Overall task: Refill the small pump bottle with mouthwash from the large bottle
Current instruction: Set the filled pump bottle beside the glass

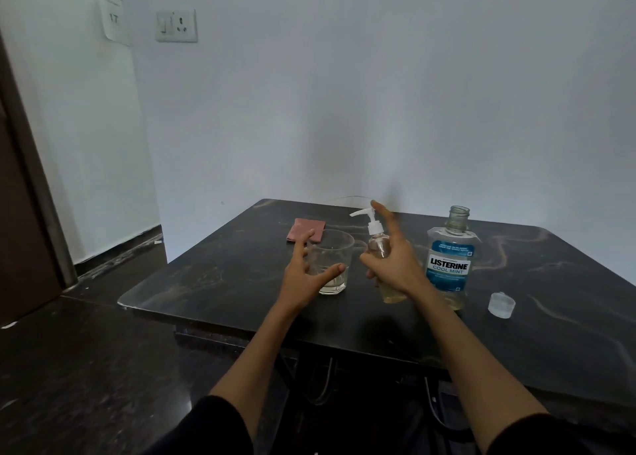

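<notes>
The small clear pump bottle with a white pump head stands upright at the table's middle, a little yellowish liquid at its bottom. My right hand grips its body, index finger raised beside the pump head. The large Listerine bottle stands uncapped just right of it, nearly empty. Its clear cap lies further right on the table. My left hand hovers with fingers spread around a clear glass tumbler, not gripping it.
A folded pink cloth lies behind the tumbler. The dark marble table stands in a corner against pale walls. A wall socket and a door frame are at the left.
</notes>
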